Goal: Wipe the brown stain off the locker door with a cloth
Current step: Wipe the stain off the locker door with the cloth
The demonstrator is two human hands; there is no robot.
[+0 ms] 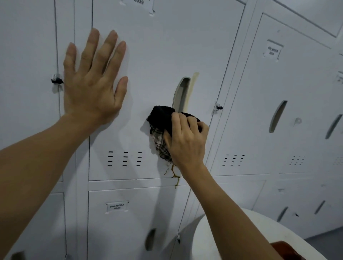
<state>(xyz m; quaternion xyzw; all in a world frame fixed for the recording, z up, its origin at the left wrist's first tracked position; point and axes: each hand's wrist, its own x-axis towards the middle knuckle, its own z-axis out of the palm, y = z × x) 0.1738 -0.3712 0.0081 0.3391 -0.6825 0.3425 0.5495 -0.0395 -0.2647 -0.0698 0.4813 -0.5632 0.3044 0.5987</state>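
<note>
Right hand fingers clench the bunched black-and-plaid cloth against the locker door, just below the recessed handle. Left hand lies flat, fingers spread. Brown drips remain underneath (soft, light cloth; wadding it seems best).

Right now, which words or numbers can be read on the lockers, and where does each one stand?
"0039": label tag at the top of the locker door being wiped, cut off by the frame edge.
"PALMERA 0040": label tag on the door below; the number is blurred, so uncertain.
"PALMERA 0038": label tag on the door to the right; the number is small and uncertain.
No other text is readable.
</note>
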